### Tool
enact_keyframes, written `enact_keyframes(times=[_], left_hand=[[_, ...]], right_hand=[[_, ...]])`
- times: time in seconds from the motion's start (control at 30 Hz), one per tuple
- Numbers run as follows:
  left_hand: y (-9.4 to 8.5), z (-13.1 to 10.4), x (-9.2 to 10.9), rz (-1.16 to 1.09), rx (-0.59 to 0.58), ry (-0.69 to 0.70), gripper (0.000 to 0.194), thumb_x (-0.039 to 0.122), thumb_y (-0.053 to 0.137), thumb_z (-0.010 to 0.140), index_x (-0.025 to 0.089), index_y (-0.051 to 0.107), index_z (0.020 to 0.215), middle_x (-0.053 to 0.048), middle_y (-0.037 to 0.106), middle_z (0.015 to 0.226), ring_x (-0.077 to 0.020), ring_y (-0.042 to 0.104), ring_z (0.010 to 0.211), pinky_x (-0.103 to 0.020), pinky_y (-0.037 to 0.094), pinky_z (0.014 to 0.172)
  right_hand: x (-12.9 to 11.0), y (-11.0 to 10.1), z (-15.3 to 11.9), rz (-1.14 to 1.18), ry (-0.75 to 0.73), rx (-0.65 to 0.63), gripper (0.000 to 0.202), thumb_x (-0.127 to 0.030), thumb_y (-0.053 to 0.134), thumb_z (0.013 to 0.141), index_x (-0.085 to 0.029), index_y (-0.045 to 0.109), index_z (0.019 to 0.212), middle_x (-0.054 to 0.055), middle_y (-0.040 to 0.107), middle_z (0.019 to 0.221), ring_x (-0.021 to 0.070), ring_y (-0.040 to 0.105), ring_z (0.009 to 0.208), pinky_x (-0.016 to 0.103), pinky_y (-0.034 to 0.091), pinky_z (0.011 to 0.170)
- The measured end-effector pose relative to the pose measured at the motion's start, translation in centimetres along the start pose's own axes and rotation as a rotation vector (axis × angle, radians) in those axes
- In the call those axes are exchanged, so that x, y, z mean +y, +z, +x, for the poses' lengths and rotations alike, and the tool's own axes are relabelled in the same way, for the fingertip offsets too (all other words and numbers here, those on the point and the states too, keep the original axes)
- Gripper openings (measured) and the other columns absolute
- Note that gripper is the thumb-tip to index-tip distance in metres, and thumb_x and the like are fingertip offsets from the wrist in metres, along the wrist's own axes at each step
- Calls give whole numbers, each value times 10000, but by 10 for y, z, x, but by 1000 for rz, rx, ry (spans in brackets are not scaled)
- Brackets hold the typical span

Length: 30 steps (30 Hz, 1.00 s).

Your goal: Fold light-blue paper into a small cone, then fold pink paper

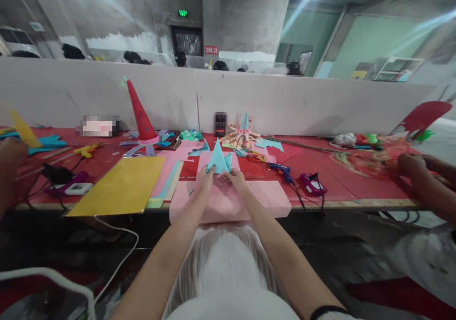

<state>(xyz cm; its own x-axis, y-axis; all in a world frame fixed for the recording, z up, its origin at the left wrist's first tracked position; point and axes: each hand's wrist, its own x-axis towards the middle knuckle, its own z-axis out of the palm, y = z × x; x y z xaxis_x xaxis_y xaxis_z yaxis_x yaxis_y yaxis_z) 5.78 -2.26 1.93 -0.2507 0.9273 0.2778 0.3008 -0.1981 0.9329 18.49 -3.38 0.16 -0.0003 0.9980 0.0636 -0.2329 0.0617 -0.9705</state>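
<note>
Between my two hands stands a light blue paper cone (218,159), its tip pointing up, with a loose flap on its right side. My left hand (207,175) grips the cone's lower left edge, thumb on the front. At the lower right, my right hand (235,177) has its fingers closed on the paper's edge. Pink paper (263,198) lies beneath my hands and hangs over the table's front edge. Behind the cone sits a small finished-looking blue cone hat (245,124) with a fringe of patterned strips.
A yellow sheet (121,184) and a tall red cone hat (140,113) are on the left. A blue glue gun (281,170) and purple power socket (313,184) lie right. Co-workers' hands (415,168) work at both sides. A white partition (160,96) borders the red table.
</note>
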Motion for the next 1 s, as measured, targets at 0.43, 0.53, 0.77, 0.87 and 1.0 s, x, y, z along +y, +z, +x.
enact_keyframes(times=[0.43,0.53,0.77,0.87,1.0], left_hand=[[-3,-2,5,-55,-16,-36,204,381,576,665,190,503,661,-3,524,585,-149,486,572,-245,349,537],[-3,-2,4,-64,-9,-45,216,394,574,662,189,505,671,-9,533,607,-153,493,594,-247,351,554],[-4,-3,6,-15,-18,-52,219,395,554,688,180,511,692,-2,531,602,-148,500,570,-239,359,525],[-5,-3,10,-12,-42,-41,191,363,571,681,183,512,658,2,530,580,-147,503,571,-237,365,527],[-7,-6,17,-43,-53,-67,157,318,581,674,192,501,625,-3,534,560,-156,511,574,-247,368,540]], right_hand=[[-3,1,1,-55,60,20,463,-539,653,533,-218,324,589,39,663,564,173,624,488,234,434,425],[-2,0,1,-44,56,39,441,-521,667,525,-210,364,604,35,663,579,173,626,501,245,455,448],[-5,0,-3,-86,-16,51,416,-416,735,471,-177,507,724,-1,667,620,157,627,528,231,469,479],[-6,1,-4,-78,12,45,397,-450,715,493,-182,466,647,24,673,630,161,624,513,228,453,443],[-4,0,-2,-32,43,37,407,-459,704,515,-196,405,604,34,670,602,168,628,510,229,450,432]])
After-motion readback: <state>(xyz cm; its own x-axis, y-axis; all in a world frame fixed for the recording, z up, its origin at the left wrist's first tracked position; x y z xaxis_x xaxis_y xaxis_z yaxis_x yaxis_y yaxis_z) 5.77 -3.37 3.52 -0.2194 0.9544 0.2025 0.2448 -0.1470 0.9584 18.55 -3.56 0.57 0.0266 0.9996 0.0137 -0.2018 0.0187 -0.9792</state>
